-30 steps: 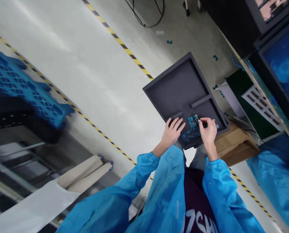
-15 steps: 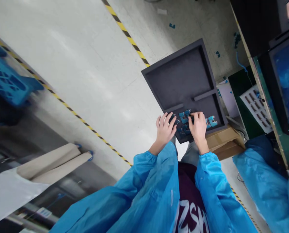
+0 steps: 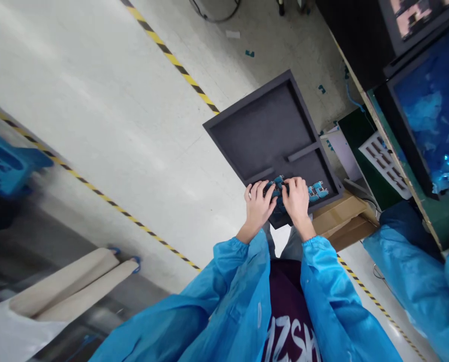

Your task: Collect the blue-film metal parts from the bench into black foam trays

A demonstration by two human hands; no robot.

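Both my hands are low over the near end of a dark grey tray (image 3: 260, 118). My left hand (image 3: 258, 203) has its fingers bent over a small blue circuit board (image 3: 276, 185) and seems to grip its edge. Close beside it, my right hand (image 3: 297, 200) is closed, thumb against fingertips, on what looks like the same board or one next to it; the fingers hide the exact contact. To the right of that hand, more small blue boards (image 3: 318, 191) lie in the tray. Others below my fingers are partly covered.
An open cardboard box (image 3: 341, 216) sits right of the tray. Beyond it are a white slotted tray (image 3: 384, 163) and a workbench (image 3: 409, 166) with a blue-lined bin (image 3: 431, 110). A person's blue sleeve (image 3: 401, 271) is at right. Another person's legs (image 3: 77, 281) show at left.
My left hand has moved right, nearer my right hand, and its fingers now reach the boards in the middle. The whole view has shifted, so the tray sits further left.
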